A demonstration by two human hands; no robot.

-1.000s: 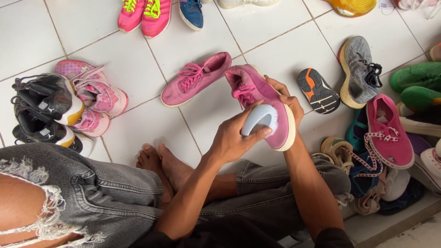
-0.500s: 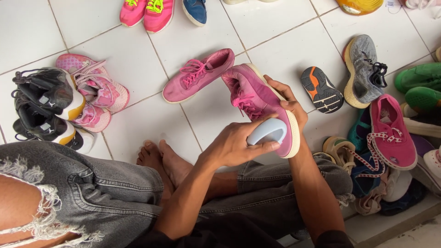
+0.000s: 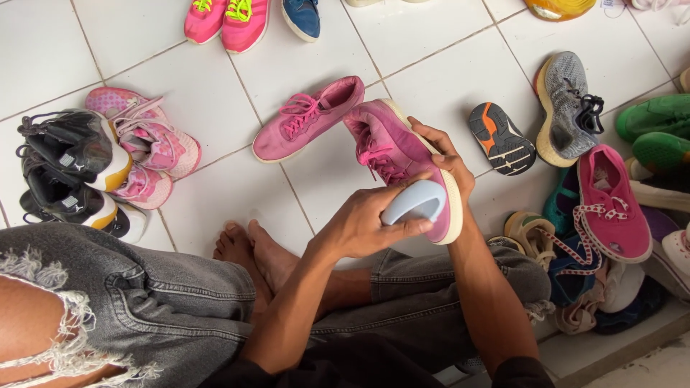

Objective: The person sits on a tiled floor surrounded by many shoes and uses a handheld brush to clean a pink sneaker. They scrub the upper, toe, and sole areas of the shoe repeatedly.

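My right hand (image 3: pixel 447 159) grips a magenta-pink sneaker (image 3: pixel 392 154) from its far side, holding it up over my lap with the toe pointing away. My left hand (image 3: pixel 363 226) pinches a pale blue insole (image 3: pixel 415 202), bent into a curve, at the heel opening of that sneaker. The matching pink sneaker (image 3: pixel 309 118) lies on the white tiled floor (image 3: pixel 215 194) just beyond. I sit cross-legged in grey ripped jeans (image 3: pixel 144 309), with my bare feet (image 3: pixel 251 251) under my forearms.
Shoes ring me: black-and-white sneakers (image 3: pixel 68 172) and pink ones (image 3: pixel 147 144) at left, a bright pink pair (image 3: pixel 226 18) and a blue shoe (image 3: pixel 302 16) at the top. A grey sneaker (image 3: pixel 568 108), an upturned dark sole (image 3: pixel 501 138) and a shoe heap (image 3: pixel 611 215) lie right.
The held sneaker has shifted slightly right and tilted, showing more of its side. My left hand has bent the insole tighter against the heel opening.
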